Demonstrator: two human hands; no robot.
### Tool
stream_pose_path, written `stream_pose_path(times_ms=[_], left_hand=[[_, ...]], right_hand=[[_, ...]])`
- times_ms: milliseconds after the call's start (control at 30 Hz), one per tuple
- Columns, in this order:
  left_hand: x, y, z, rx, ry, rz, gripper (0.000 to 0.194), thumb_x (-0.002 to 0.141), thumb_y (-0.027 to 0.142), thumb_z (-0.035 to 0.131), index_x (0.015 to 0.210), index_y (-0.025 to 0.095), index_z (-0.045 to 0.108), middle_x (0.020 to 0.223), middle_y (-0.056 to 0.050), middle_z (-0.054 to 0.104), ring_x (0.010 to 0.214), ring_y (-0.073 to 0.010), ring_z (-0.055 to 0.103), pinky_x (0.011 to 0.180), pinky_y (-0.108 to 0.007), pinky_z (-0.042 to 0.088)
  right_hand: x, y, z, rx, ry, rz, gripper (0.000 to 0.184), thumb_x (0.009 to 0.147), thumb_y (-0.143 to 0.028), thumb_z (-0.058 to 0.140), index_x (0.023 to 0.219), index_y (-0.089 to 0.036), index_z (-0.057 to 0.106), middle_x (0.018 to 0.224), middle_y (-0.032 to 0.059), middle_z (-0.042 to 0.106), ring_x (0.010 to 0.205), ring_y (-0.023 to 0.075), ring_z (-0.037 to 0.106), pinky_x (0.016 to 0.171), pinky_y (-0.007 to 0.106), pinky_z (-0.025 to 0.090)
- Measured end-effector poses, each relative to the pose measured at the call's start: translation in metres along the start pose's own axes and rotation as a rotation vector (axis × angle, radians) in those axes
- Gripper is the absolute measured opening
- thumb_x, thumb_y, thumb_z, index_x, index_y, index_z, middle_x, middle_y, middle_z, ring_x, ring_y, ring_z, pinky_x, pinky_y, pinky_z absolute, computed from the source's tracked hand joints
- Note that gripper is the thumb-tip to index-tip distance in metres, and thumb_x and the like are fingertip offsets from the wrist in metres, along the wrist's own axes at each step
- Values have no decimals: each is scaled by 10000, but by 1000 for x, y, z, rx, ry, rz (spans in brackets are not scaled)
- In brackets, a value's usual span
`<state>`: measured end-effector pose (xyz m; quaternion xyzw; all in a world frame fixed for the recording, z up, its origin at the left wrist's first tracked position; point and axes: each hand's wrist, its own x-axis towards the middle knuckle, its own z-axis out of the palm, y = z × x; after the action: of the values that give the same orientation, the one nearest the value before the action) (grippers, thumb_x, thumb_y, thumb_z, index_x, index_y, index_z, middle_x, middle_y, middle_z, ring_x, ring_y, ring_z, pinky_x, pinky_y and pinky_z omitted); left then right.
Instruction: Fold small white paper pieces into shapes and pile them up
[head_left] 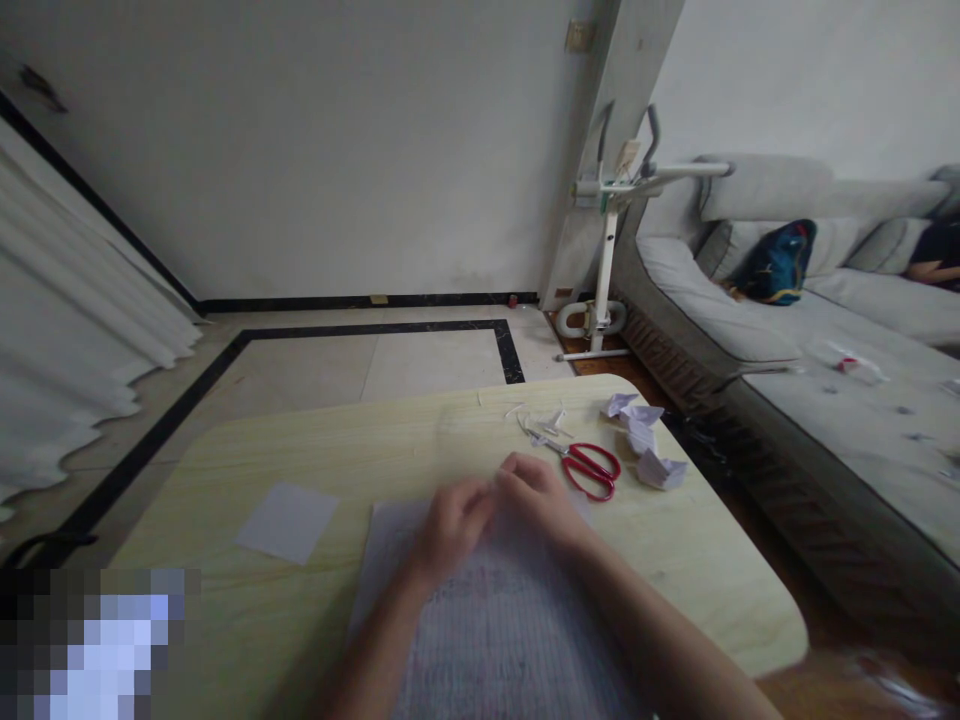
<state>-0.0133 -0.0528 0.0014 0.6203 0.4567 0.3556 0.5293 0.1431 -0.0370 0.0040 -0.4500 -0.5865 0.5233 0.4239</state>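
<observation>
My left hand (456, 525) and my right hand (534, 498) meet over the far part of a large written-on sheet of paper (510, 630). Both have their fingers curled and pinched together, the left one smeared by motion. Whatever lies between the fingertips is too small and blurred to name. Just beyond my right hand lies a pair of scissors with red handles (592, 472), blades towards thin paper scraps (551, 420). Several folded paper pieces (643, 435) sit at the table's right. Off to the left of the sheet rests a square of plain paper (289, 522).
The pale wooden table (247, 450) has rounded corners. Past its right edge stands a grey sofa (885, 430) with a dark blue bag (780, 262) and part of a person (937, 255). White exercise equipment (609, 250) is by the wall; a white curtain (67, 300) hangs left.
</observation>
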Motion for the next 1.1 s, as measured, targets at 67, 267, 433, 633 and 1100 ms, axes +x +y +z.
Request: stream_pose_path(times_ms=[67, 267, 433, 633, 1100], left_hand=[[0, 0, 0, 16, 7, -14, 371, 857, 396, 513, 569, 165, 481, 513, 41, 435, 491, -93, 415, 482, -211, 301], [0, 2, -2, -8, 108, -28, 351, 841, 389, 519, 569, 169, 480, 515, 38, 435, 500, -97, 413, 482, -212, 305], [-1, 2, -5, -101, 23, -17, 357, 840, 349, 496, 534, 175, 439, 495, 40, 418, 492, -94, 407, 490, -209, 316], [-1, -5, -8, -156, 1, -19, 336, 819, 329, 501, 525, 175, 445, 470, 48, 409, 456, -86, 393, 467, -208, 304], [-1, -2, -9, -189, -53, -52, 340, 796, 341, 512, 506, 178, 442, 455, 44, 387, 450, -91, 373, 471, -222, 292]], right_hand=[[0, -1, 0, -13, 5, -20, 247, 827, -313, 535, 630, -169, 492, 604, -22, 489, 594, 113, 449, 547, 221, 347], [3, 1, 2, 10, 68, -17, 235, 827, -341, 526, 667, -169, 510, 634, -20, 481, 614, 117, 443, 557, 224, 339], [2, 1, -1, -7, -68, 45, 259, 821, -347, 510, 634, -170, 477, 599, -37, 424, 585, 105, 405, 546, 221, 316], [-1, -4, -3, 11, -229, 81, 256, 827, -329, 490, 638, -158, 507, 593, -31, 445, 589, 109, 413, 562, 229, 325], [-1, 2, 2, 150, -191, 124, 236, 759, -323, 511, 587, -169, 461, 549, -46, 383, 537, 97, 351, 506, 222, 268]])
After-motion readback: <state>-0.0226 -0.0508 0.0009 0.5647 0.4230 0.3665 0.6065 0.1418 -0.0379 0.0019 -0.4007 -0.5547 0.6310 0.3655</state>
